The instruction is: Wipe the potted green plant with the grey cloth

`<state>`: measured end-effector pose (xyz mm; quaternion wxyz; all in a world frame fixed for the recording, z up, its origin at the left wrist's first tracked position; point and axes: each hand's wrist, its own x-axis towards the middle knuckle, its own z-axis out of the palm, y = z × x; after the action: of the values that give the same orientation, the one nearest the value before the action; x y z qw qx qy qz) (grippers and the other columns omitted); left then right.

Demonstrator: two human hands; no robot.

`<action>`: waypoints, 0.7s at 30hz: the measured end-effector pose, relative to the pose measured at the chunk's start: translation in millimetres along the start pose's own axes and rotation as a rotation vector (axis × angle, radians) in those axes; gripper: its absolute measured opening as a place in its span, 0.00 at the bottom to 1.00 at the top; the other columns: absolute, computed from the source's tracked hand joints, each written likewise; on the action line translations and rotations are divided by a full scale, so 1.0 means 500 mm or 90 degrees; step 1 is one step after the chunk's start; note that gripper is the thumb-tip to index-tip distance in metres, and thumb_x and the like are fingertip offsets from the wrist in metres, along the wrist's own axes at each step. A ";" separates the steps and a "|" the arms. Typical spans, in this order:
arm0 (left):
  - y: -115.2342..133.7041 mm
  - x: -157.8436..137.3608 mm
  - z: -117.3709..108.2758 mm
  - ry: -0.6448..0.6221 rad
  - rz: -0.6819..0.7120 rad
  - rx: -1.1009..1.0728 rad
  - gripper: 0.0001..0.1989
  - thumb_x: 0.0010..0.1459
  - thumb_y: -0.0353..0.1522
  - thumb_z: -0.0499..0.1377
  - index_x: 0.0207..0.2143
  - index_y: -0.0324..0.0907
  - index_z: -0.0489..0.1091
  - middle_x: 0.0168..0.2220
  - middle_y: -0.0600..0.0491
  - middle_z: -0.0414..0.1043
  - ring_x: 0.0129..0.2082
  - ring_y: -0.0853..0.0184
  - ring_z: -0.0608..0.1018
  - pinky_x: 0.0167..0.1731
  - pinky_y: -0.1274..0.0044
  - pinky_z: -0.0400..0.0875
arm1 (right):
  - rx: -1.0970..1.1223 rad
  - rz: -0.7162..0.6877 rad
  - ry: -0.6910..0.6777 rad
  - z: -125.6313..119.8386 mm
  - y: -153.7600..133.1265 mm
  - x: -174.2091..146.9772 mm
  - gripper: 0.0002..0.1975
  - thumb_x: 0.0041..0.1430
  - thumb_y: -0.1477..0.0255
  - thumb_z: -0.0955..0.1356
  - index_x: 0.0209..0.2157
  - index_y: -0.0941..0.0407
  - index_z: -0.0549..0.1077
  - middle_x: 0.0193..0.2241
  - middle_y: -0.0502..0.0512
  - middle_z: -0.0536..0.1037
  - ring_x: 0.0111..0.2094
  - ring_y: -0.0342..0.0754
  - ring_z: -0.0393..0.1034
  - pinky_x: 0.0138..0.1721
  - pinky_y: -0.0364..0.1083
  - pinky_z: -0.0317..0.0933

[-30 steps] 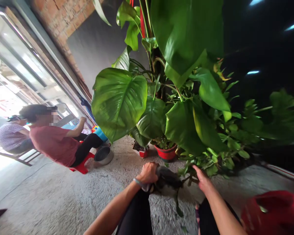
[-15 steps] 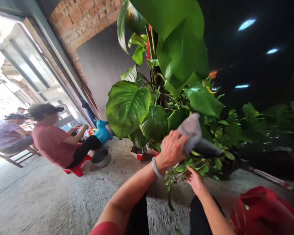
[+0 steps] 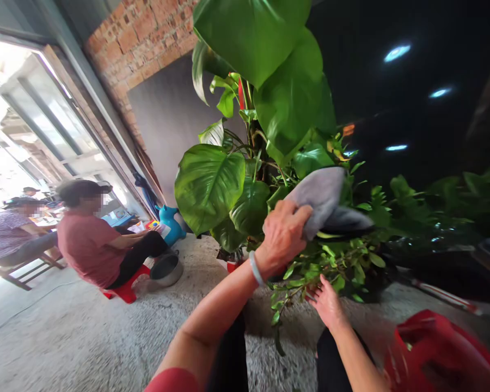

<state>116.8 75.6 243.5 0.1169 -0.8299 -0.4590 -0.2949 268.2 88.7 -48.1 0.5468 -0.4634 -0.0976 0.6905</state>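
Observation:
My left hand [image 3: 283,231], with a pale bangle at the wrist, is closed on a grey cloth [image 3: 320,196]. The cloth juts out to the right of my fingers, and a darker fold or part of it hangs at the far end. Below it, my right hand [image 3: 329,302] reaches in with fingers spread beside the small-leaved stems [image 3: 298,286]; whether the fingertips touch a stem I cannot tell. Behind the cloth stands a tall potted plant with big glossy leaves [image 3: 212,182]. The palm side of my left hand is hidden.
At left a person in a pink shirt [image 3: 87,242] sits on a red stool [image 3: 124,291] by a metal basin [image 3: 167,269] and a blue toy animal [image 3: 170,223]. Another person [image 3: 16,234] sits farther back. A red bag [image 3: 436,348] lies at lower right, near a dark reflective panel [image 3: 433,60].
The grey cloth has swung up slightly and spread wider in my left hand. My right hand has barely moved. The seated person in pink has lowered their hands towards their knees.

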 end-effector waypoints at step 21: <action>-0.079 -0.097 0.090 -0.322 -0.114 0.025 0.22 0.54 0.23 0.62 0.51 0.42 0.80 0.54 0.41 0.77 0.56 0.47 0.79 0.50 0.60 0.78 | -0.012 0.017 0.049 -0.007 0.001 -0.089 0.10 0.52 0.61 0.73 0.35 0.49 0.76 0.30 0.53 0.81 0.37 0.53 0.78 0.40 0.50 0.73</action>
<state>81.5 84.6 175.6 -0.0118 -0.8309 -0.5509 -0.0779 269.3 49.6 -26.5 0.5364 -0.4960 -0.0769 0.6785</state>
